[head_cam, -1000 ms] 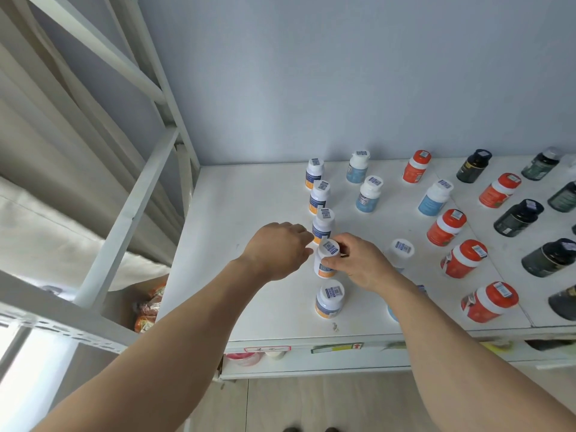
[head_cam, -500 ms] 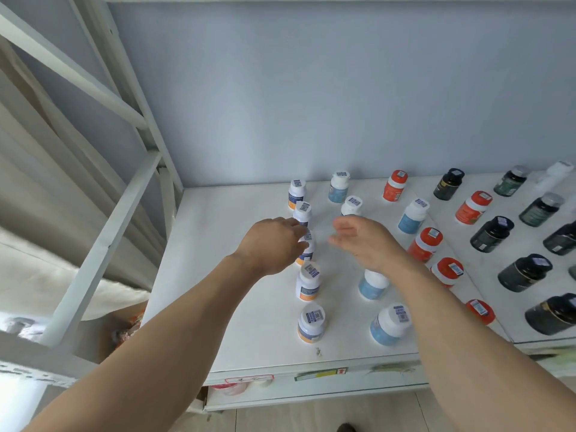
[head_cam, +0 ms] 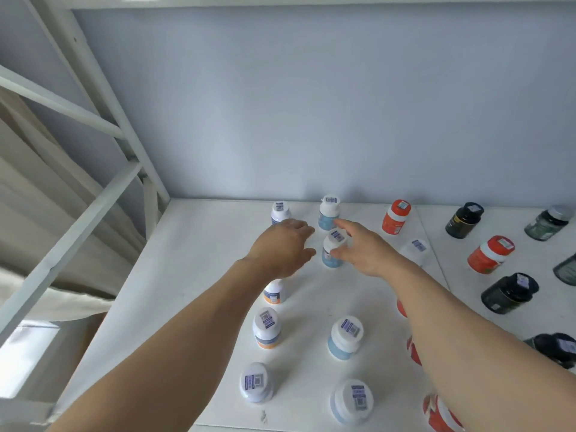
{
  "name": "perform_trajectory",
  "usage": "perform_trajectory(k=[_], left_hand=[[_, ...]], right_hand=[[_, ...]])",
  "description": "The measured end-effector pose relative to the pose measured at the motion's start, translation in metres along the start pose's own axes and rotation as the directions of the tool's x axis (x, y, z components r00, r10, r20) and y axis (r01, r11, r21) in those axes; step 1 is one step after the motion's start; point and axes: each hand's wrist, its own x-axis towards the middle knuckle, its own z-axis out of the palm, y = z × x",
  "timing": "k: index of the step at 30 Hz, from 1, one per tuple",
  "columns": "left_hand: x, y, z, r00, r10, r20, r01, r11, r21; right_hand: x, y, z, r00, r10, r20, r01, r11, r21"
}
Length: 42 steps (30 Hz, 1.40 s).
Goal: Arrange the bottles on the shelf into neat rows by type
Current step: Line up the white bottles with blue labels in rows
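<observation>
Reaching across the white shelf (head_cam: pixel 199 275), we hold both hands over the far part of the bottle rows.

Item: left hand (head_cam: pixel 280 251), palm down, fingers loosely extended and gripping nothing, hanging over the left column of white bottles with orange-banded labels; it hides part of that column.

Item: right hand (head_cam: pixel 361 247), fingers spread around the second blue-labelled bottle (head_cam: pixel 333 248), thumb at its near side, index finger past its cap; we cannot tell whether the fingers actually press it.

Item: left column, white caps, orange bands, running near to far: nearest bottle (head_cam: pixel 256 382), next (head_cam: pixel 266 327), a third (head_cam: pixel 274 292) half under the left wrist, farthest bottle (head_cam: pixel 280 212) by the wall.

Item: blue column just right of it: near bottle (head_cam: pixel 352 401), next (head_cam: pixel 344 337), the one at the right hand, and the far one (head_cam: pixel 328 212).

Item: orange bottles (head_cam: pixel 396 217) further right, partly hidden by the right forearm.

Item: dark bottles (head_cam: pixel 464 220) at far right, upright, well apart.
</observation>
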Motion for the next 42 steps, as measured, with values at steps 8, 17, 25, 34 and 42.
perform_trajectory(k=[8,17,25,34,42], left_hand=[[0.023,0.008,0.011,0.982,-0.089,0.168,0.113,0.984,-0.137],[0.040,0.007,0.019,0.955,-0.103,0.279,0.251,0.782,-0.570],[0.036,-0.001,0.016,0.934,0.026,0.357,0.275,0.587,-0.761],[0.045,-0.008,0.011,0.921,0.059,0.385,0.269,0.618,-0.739],[0.047,-0.005,0.011,0.978,-0.026,0.208,0.043,0.996,-0.078]], right_hand=[[0.020,0.007,-0.011,1.000,-0.004,-0.007,0.004,0.997,0.073],[0.011,-0.012,-0.035,0.992,-0.078,-0.094,0.088,0.991,0.104],[0.005,-0.018,-0.037,0.995,-0.052,-0.080,0.063,0.987,0.150],[0.009,-0.017,-0.035,0.991,-0.044,-0.124,0.061,0.988,0.142],[0.017,0.007,0.000,0.989,0.025,-0.145,-0.002,0.988,0.157]])
